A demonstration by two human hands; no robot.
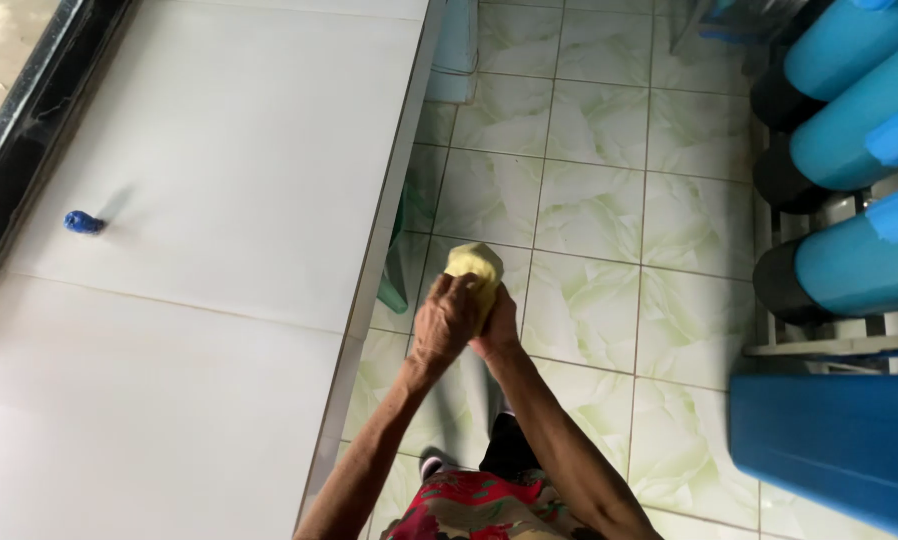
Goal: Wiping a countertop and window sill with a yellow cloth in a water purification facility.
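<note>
Both of my hands are closed around a pale yellow cloth [477, 265], held in the air over the green-veined floor tiles, just right of the white counter's edge. My left hand [447, 318] wraps the cloth from the left and on top. My right hand [500, 325] grips it from the right, partly hidden behind the left. The bunched end of the cloth sticks out above my fingers.
A white tiled counter [199, 250] fills the left, with a small blue object [83, 222] lying near its far left side. Blue cylinders [849, 150] on a rack and a blue container [834, 440] stand at the right. Tiled floor [609, 200] lies between.
</note>
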